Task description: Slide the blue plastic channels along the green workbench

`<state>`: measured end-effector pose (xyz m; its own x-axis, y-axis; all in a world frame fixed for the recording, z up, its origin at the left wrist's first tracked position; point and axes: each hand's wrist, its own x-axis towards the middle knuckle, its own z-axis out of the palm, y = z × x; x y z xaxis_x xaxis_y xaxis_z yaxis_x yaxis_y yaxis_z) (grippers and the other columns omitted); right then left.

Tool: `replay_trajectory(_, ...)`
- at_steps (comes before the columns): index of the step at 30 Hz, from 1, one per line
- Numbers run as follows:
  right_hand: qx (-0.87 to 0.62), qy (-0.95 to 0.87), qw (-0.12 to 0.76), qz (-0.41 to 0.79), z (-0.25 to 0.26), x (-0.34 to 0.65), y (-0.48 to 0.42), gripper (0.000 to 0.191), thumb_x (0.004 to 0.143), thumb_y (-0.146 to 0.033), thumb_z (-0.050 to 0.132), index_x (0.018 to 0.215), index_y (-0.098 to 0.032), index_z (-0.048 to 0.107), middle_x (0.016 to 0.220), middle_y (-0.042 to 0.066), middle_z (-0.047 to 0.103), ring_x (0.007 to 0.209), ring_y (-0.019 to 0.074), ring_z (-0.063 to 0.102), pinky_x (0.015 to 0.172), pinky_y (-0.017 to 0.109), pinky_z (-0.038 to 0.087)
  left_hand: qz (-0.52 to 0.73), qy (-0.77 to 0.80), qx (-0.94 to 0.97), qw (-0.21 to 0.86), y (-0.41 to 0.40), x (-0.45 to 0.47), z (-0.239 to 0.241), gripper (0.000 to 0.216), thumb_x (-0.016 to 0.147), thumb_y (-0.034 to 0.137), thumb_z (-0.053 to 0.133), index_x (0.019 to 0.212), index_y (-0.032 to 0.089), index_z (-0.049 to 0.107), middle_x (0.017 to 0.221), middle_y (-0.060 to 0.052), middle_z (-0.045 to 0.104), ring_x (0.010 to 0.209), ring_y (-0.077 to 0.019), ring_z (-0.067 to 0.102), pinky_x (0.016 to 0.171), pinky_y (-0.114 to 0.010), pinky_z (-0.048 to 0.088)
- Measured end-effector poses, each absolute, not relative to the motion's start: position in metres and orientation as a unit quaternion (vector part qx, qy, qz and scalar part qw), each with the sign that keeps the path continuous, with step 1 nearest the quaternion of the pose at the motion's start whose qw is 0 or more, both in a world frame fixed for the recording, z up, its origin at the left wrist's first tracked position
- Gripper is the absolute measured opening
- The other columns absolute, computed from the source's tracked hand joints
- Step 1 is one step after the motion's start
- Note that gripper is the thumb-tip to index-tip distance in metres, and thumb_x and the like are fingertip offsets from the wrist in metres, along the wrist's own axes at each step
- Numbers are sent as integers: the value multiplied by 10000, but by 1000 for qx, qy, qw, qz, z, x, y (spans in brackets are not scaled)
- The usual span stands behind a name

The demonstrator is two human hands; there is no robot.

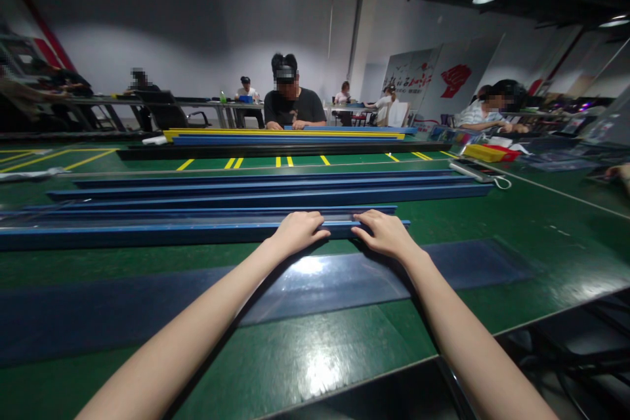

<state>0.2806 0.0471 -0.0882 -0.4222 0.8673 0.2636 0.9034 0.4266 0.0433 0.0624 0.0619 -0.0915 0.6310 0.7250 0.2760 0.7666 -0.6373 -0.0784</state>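
A long blue plastic channel lies across the green table, its near wall facing me. My left hand is closed over that wall, fingers on the inner side and thumb on the near side. Close to the channel's right end, my right hand grips the same wall in the same way, a short gap from the left. Inside the channel a clear strip seems to lie along the bottom. Between me and the channel, a long see-through bluish plastic strip lies flat under my forearms.
More blue channels lie just beyond. Farther back are a black strip and yellow strips, where a person sits. A phone-like device with a white cable and a yellow tray are at right. The table's edge runs near me.
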Motion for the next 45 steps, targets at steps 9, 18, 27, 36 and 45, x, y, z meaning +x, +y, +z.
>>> replay_trajectory(9, -523, -841, 99, -94, -90, 282, 49, 326, 849, -373, 409, 1047, -196, 598, 1087, 79, 610, 977, 184, 555, 748, 255, 412, -112, -403, -903, 99, 62, 63, -93, 282, 855, 399, 421, 840, 163, 574, 876, -39, 626, 811, -180, 603, 641, -247, 435)
replay_trajectory(18, -531, -838, 91, -91, -88, 281, 49, 318, 850, -363, 410, 1051, -201, 596, 1091, 72, 606, 964, 180, 561, 722, 246, 408, -130, -398, -905, 76, 65, 61, -97, 293, 854, 393, 430, 958, 161, 575, 972, -62, 639, 898, -200, 604, 742, -279, 461)
replay_trajectory(27, -540, -833, 89, -86, -87, 281, 49, 309, 849, -357, 411, 1039, -207, 604, 1080, 68, 605, 940, 179, 569, 702, 241, 404, -101, -416, -901, 74, 64, 63, -95, 320, 854, 392, 437, 976, 133, 580, 913, -106, 656, 864, -221, 619, 725, -310, 471)
replay_trajectory(36, -542, -832, 81, -83, -86, 279, 48, 306, 855, -359, 406, 1036, -207, 600, 1084, 71, 601, 953, 188, 563, 692, 248, 401, -97, -425, -896, 86, 64, 64, -97, 334, 851, 405, 439, 930, 117, 589, 853, -131, 660, 809, -232, 629, 694, -319, 472)
replay_trajectory(45, -544, -830, 84, -85, -87, 279, 49, 307, 849, -354, 412, 1039, -204, 601, 1078, 72, 601, 930, 190, 573, 682, 248, 403, -94, -427, -893, 104, 65, 63, -100, 358, 852, 424, 429, 962, 119, 582, 868, -127, 660, 828, -229, 627, 708, -320, 480)
